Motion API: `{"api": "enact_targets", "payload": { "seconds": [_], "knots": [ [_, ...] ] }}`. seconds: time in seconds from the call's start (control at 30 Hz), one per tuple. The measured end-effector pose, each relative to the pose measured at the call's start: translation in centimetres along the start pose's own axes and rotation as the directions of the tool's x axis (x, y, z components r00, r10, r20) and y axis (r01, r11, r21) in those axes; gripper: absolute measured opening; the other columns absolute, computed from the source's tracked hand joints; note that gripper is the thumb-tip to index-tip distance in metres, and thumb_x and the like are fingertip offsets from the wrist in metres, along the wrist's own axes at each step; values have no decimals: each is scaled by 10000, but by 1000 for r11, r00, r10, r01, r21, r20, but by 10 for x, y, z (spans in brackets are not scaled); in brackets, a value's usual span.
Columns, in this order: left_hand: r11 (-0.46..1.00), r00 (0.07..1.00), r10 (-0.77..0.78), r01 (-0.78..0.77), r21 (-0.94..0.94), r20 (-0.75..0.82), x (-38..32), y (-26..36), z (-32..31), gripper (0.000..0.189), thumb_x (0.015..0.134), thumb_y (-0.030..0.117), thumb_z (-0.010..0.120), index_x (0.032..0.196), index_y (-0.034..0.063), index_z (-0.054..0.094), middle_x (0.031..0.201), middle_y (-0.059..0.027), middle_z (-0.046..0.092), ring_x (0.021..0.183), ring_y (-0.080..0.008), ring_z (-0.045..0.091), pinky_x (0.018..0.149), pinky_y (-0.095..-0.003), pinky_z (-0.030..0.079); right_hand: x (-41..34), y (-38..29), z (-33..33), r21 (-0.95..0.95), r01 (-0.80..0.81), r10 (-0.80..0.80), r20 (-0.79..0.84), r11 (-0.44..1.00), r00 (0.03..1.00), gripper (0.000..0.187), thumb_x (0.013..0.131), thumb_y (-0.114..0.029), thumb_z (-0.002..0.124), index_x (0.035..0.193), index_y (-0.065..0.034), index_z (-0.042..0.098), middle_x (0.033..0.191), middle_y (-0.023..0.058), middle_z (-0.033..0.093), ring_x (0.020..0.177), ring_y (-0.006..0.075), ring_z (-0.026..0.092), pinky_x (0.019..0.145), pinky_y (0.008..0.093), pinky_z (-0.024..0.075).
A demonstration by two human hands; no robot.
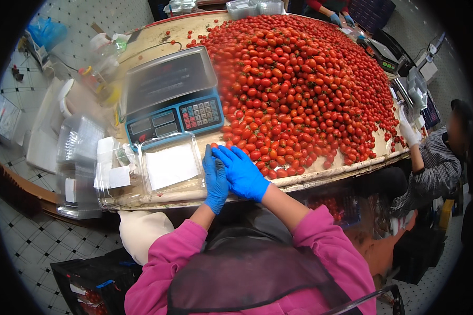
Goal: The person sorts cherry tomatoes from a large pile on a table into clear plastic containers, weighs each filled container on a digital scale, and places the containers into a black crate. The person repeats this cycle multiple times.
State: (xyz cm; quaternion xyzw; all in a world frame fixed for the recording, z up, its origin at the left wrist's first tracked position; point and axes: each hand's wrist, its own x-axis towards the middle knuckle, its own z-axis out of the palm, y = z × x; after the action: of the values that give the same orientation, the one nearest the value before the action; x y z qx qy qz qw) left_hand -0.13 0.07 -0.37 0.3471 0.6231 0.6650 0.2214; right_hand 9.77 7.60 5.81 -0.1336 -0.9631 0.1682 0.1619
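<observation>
My left hand (216, 182), in a dark-stained blue glove, is at the table's front edge beside an open clear plastic clamshell box (142, 173). Against it lies my right hand (245, 173) in a brighter blue glove, its fingers overlapping the left ones. One cherry tomato (214, 145) shows at the fingertips. The space between the palms is hidden, so I cannot tell what is held there. A white paper pad (172, 167) lines the box. Beyond my right hand spreads a large heap of red cherry tomatoes (287, 94), a few with green stems.
A blue digital scale (169, 94) stands behind the box. Stacked clear containers (79, 138) crowd the table's left corner. At right, a person in a checked sleeve (429, 173) reaches in with a white glove (408, 130). Another person's blue-gloved hands (342, 19) work across the table.
</observation>
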Motion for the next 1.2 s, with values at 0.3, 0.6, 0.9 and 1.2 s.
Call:
{"api": "enact_targets", "payload": {
  "seconds": [0.3, 0.6, 0.9, 1.2],
  "knots": [
    [979, 997, 58, -67, 193, 53, 0, -2, -3, 601, 1076, 403, 439, 1511, -1, 345, 1443, -212, 422, 1342, -319, 438, 1123, -395, 353, 7, 40, -12, -223, -13, -12, -110, 975, 994, 498, 961, -356, 547, 1403, -128, 554, 1492, 101, 493, 1430, 272, 385, 1204, 542, 194],
    [815, 939, -58, -151, 560, 338, -6, 24, -5, 960, 772, 174, 805, 1554, 42, 264, 1389, -232, 438, 1253, -396, 502, 1052, -436, 456, -121, 71, -108, -26, -731, 696, -282, 682, 660, 684, 766, -295, 840, 1354, -68, 575, 1288, 166, 627, 1178, 327, 611, 972, 393, 515],
    [835, 910, -216, -16, 550, 355, -11, 36, 12, 1080, 687, 161, 876, 1576, 190, 264, 1330, -255, 391, 1215, -402, 493, 1054, -438, 456, -149, 81, -79, 74, -699, 700, -166, 712, 695, 975, 634, -417, 913, 1443, -98, 473, 1262, 185, 532, 1144, 344, 596, 952, 434, 525],
    [895, 920, -163, -15, 447, 358, -12, 31, 52, 1031, 637, 76, 885, 1529, 221, 388, 1284, -204, 389, 1190, -373, 508, 1059, -405, 466, -98, 69, -49, 481, -483, 565, -33, 732, 824, 1013, 611, -95, 892, 1502, -179, 418, 1282, 177, 462, 1213, 345, 510, 1050, 414, 463]
  ]
}}
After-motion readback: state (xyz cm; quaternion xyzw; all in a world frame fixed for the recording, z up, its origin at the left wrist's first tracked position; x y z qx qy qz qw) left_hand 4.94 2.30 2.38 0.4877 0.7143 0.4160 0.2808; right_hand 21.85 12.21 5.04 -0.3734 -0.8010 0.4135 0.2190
